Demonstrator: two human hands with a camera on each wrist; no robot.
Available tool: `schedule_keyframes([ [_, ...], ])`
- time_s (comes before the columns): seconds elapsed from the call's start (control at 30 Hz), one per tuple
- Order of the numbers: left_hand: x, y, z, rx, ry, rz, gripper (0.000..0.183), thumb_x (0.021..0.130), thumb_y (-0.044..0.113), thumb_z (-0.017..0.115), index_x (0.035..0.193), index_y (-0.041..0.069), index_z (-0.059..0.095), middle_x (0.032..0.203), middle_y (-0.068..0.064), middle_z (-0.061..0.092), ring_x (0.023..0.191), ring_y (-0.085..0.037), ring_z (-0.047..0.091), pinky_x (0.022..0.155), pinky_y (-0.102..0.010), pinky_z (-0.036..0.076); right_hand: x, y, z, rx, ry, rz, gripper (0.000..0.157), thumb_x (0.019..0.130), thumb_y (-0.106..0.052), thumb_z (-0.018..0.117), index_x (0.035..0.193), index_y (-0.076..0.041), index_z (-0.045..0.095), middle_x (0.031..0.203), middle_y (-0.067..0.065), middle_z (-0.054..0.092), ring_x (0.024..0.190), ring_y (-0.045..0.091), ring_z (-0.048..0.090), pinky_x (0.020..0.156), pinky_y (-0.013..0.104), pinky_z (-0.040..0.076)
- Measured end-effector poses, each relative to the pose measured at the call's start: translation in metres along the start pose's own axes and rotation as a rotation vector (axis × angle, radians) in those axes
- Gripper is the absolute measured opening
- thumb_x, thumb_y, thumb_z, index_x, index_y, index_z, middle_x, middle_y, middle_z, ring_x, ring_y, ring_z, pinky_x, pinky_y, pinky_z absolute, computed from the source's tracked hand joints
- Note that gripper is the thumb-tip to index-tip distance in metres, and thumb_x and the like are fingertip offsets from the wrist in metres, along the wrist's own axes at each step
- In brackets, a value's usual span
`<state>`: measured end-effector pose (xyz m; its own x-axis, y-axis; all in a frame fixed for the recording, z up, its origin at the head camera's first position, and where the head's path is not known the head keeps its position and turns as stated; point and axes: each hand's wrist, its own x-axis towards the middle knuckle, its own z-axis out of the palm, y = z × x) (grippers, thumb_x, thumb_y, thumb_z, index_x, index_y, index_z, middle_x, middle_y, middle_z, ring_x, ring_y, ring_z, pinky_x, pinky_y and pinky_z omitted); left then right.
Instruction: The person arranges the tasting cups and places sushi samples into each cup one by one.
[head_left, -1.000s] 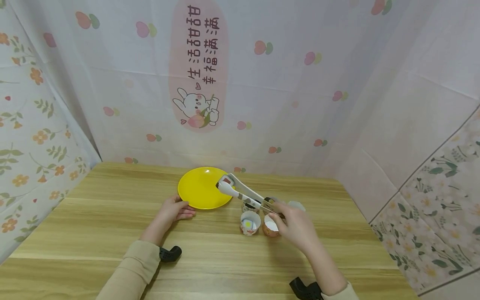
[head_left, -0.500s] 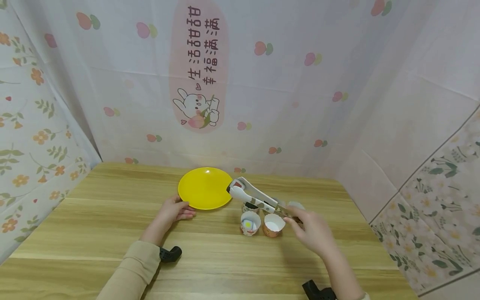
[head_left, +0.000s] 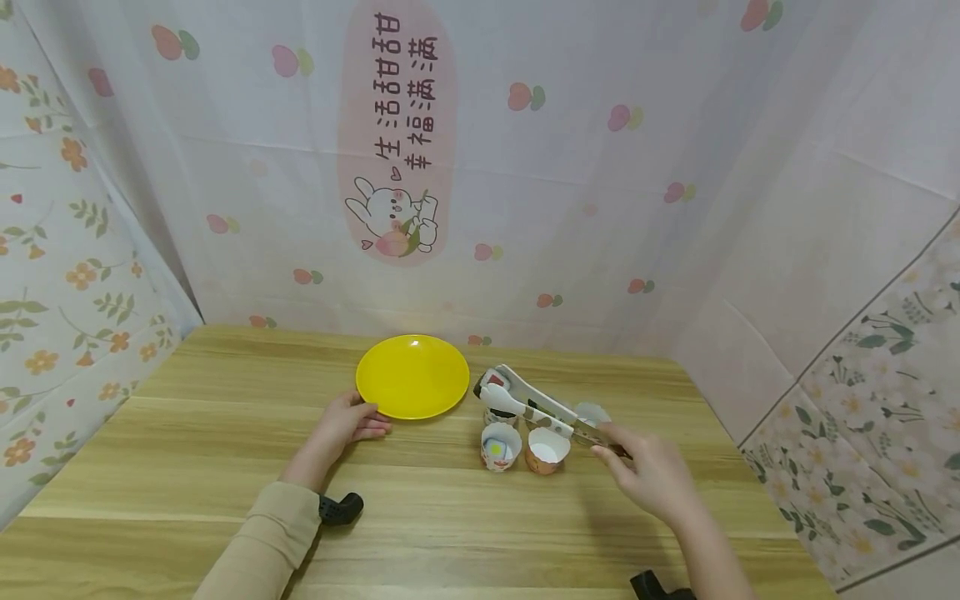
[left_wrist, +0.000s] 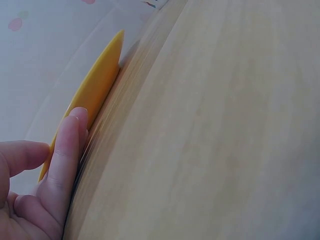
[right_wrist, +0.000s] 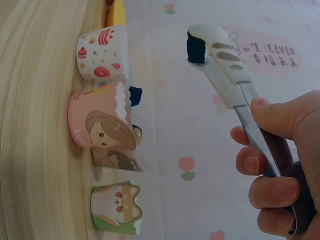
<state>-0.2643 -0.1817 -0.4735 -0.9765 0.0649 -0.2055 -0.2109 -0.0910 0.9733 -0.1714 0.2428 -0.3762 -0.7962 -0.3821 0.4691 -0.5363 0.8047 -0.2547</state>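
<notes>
My left hand (head_left: 351, 423) pinches the near-left rim of a round yellow plate (head_left: 412, 379), thumb at the edge and fingers along its underside in the left wrist view. My right hand (head_left: 651, 473) grips metal tongs (head_left: 540, 407) with white, brown-spotted tips. Between those tips sits a small block (right_wrist: 196, 48), dark on one side, with a red patch on a pale face in the head view. The tips are raised over the back-left paper cup (head_left: 498, 421), which has something dark in it. In front stands a white patterned cup (head_left: 508, 458) holding a pale block with a yellow-green square.
An orange-brown cup (head_left: 543, 467) stands to the right of the patterned one, and a pale cup (head_left: 594, 410) stands behind it, partly hidden by the tongs. A printed curtain (head_left: 585, 275) hangs along the table's back edge.
My right hand has moved rightward and slightly nearer, carrying the tongs and block from the plate's right edge to above the back-left cup. The left hand and plate have stayed still.
</notes>
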Motion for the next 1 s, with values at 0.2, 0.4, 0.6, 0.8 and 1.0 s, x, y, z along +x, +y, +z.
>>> schedule_keyframes([
  [0.2,0.001,-0.001,0.000,-0.003,-0.004,0.000,0.038,0.100,0.002,0.041,0.133,-0.014,0.031,0.086,-0.017,0.065,0.073,-0.023,0.069,0.069,-0.033,0.059,-0.006,0.005,-0.007,-0.024,-0.016,0.026,0.023,0.084,-0.014,0.074,0.106,-0.009,0.070,0.081,-0.005,0.067,0.059,-0.001,0.052,0.049,0.021,0.044],
  [0.4,0.000,0.000,0.000,0.000,-0.009,0.003,0.038,0.100,0.002,0.042,0.134,-0.013,0.031,0.087,-0.017,0.065,0.074,-0.024,0.069,0.070,-0.033,0.059,-0.013,0.009,-0.013,-0.041,-0.042,0.048,0.022,0.085,-0.015,0.073,0.106,-0.011,0.070,0.080,-0.009,0.065,0.056,-0.002,0.046,0.046,0.022,0.040],
  [0.6,0.000,0.000,0.000,-0.005,-0.013,0.000,0.039,0.100,0.003,0.042,0.135,-0.013,0.031,0.087,-0.018,0.064,0.074,-0.024,0.069,0.070,-0.033,0.059,-0.019,0.017,-0.017,-0.056,-0.037,0.034,0.023,0.083,-0.013,0.074,0.105,-0.009,0.070,0.079,-0.008,0.066,0.058,-0.001,0.053,0.046,0.022,0.042],
  [0.8,0.001,0.000,0.000,-0.004,-0.018,0.006,0.039,0.100,0.003,0.042,0.134,-0.013,0.031,0.087,-0.018,0.065,0.074,-0.024,0.069,0.070,-0.033,0.059,-0.027,0.026,-0.020,-0.073,-0.030,-0.008,0.018,0.082,-0.012,0.075,0.099,-0.011,0.069,0.077,-0.011,0.065,0.058,-0.003,0.052,0.046,0.020,0.044],
  [1.0,0.001,0.000,-0.001,-0.003,-0.011,-0.008,0.039,0.100,0.003,0.042,0.135,-0.012,0.032,0.088,-0.018,0.065,0.074,-0.023,0.069,0.070,-0.033,0.059,-0.036,0.035,-0.022,-0.090,-0.030,-0.044,0.019,0.080,-0.011,0.076,0.091,-0.019,0.063,0.067,-0.023,0.049,0.051,-0.006,0.034,0.041,0.018,0.030],
])
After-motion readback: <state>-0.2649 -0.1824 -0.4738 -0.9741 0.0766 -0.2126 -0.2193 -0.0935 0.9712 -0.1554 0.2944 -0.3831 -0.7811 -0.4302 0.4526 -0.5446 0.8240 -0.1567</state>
